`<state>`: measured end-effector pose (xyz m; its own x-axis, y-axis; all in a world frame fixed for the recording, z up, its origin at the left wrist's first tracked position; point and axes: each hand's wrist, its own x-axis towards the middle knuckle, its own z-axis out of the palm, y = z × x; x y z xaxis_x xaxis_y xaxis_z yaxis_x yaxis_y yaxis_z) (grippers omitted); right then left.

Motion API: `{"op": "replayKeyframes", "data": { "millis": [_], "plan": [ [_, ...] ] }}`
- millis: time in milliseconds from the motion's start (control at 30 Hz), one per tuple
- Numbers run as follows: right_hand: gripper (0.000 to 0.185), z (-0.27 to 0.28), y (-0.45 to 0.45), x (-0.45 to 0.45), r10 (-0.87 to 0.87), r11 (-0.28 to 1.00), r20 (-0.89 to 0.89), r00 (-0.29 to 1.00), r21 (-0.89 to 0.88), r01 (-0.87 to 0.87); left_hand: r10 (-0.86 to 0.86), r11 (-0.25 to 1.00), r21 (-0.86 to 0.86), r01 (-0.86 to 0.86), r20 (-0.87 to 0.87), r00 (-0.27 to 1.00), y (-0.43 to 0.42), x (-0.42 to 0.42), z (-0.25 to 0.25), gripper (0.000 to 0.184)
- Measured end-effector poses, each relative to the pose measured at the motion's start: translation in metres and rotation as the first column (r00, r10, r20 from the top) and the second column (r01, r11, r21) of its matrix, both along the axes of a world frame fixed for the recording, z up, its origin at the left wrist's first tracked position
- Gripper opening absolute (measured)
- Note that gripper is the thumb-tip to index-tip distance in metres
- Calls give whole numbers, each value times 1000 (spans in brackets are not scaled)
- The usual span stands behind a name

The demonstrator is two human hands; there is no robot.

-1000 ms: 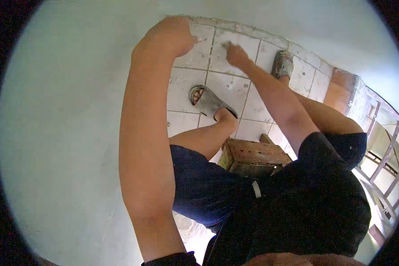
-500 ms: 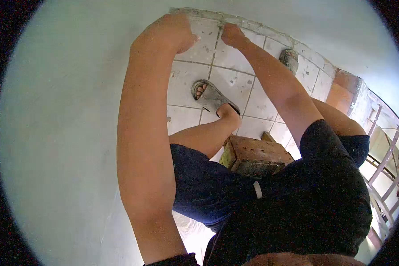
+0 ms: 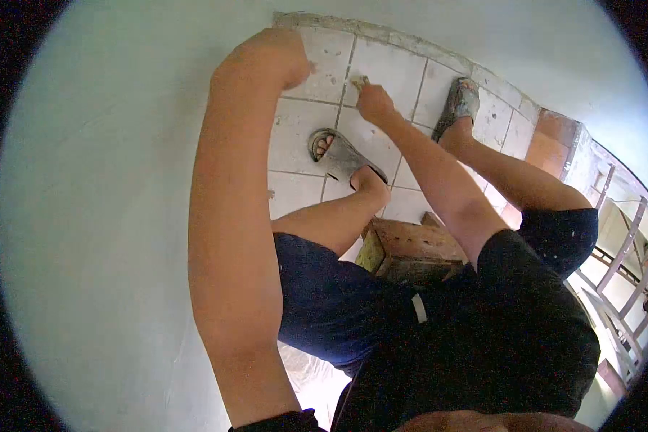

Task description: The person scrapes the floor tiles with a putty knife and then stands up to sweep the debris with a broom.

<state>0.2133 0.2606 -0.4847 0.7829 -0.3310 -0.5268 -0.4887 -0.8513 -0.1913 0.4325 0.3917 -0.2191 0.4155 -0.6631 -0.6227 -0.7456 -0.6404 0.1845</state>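
The left arm (image 3: 236, 209) is held out nearly straight, the left hand (image 3: 270, 59) turned inward; the right arm (image 3: 439, 176) is extended, the right hand (image 3: 376, 104) tightly curled.

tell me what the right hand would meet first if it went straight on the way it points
The right hand would probably meet the grey strip at the foot of the wall, though depth is unclear, and the white floor tiles could come first.

At eleven o'clock the left hand (image 3: 266, 57) is by a wall (image 3: 108, 216), and at one the right hand (image 3: 375, 102) holds a small thing (image 3: 360, 82) over white tiles (image 3: 391, 63).
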Motion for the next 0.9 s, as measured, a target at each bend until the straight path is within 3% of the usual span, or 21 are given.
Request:
{"op": "replayKeyframes", "data": {
  "millis": [33,67,133,233,267,333,367,400,467,533,600,633,700,867,900],
  "plan": [
    [29,-12,-3,-4,179,981,27,983,-79,-177,-3,1000,0,3,-11,1000,2,-1,-1,50],
    [29,-15,-2,-12,179,980,30,983,-95,-175,16,1000,14,-16,-31,999,0,2,2,51],
    [28,-11,22,-37,-89,995,52,995,38,87,35,999,27,-34,-42,999,-4,5,11,51],
    [29,40,51,-63,-175,975,36,984,147,168,117,993,-25,-116,35,993,-9,-6,24,51],
    [29,32,49,-57,-176,974,40,984,152,168,87,996,-6,-87,13,996,-11,-6,24,51],
    [25,-7,34,-52,71,996,88,994,-58,-66,47,998,32,-46,-33,998,-11,-11,21,51],
    [23,-47,15,-44,294,950,203,934,-173,-261,55,997,53,-53,-43,998,-11,-12,20,51],
    [23,-2,10,-7,-46,998,184,982,-30,53,70,995,68,-67,-41,997,-10,-9,19,50],
    [23,-18,2,3,80,995,213,974,-81,-64,41,996,83,-39,-30,999,-6,-4,18,51],
    [24,-3,28,-30,71,997,245,967,-48,-61,10,998,67,-10,-3,1000,-11,0,24,51],
    [25,-10,57,-71,-91,992,61,994,91,85,78,997,26,-78,-9,997,-9,1,26,51],
    [25,6,66,-77,-90,993,59,994,88,85,79,997,24,-79,-11,997,-9,0,23,51],
    [24,41,77,-69,-332,926,0,943,190,326,69,997,20,-69,2,998,-10,1,18,52],
    [22,19,32,3,-188,980,157,970,96,175,80,993,90,-76,-43,996,-3,-7,13,52],
    [22,5,26,14,-42,999,177,983,27,38,100,992,78,-98,-34,994,-1,-5,12,53]
  ]
}}
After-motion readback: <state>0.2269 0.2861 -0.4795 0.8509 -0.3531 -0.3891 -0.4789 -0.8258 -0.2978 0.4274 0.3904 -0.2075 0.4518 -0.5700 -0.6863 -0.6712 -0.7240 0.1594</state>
